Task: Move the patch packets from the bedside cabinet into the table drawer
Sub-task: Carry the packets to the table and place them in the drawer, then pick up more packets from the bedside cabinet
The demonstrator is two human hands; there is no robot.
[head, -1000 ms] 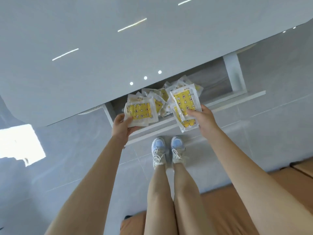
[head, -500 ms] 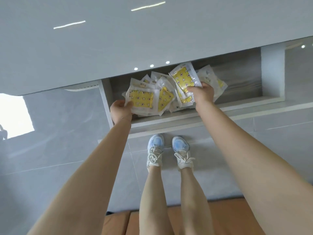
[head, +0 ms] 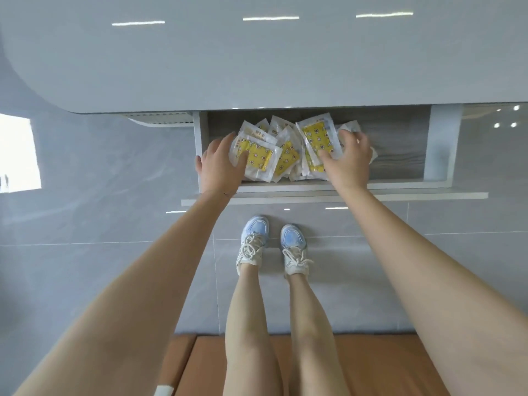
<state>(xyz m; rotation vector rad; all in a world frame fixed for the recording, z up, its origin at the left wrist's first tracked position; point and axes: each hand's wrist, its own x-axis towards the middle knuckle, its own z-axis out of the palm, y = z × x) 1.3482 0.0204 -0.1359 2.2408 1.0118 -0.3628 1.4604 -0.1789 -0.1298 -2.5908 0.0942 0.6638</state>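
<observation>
Left hand fingers are loose and spread, thumb flat on a packet, clasping nothing. Right hand splays the same way. Beneath both palms lie the patch packets: clear-white sachets with yellow star prints, heaped and overlapping inside the open drawer, just under the grey tabletop.

Glossy plastic packets, glossy tabletop, wood-grain drawer
</observation>
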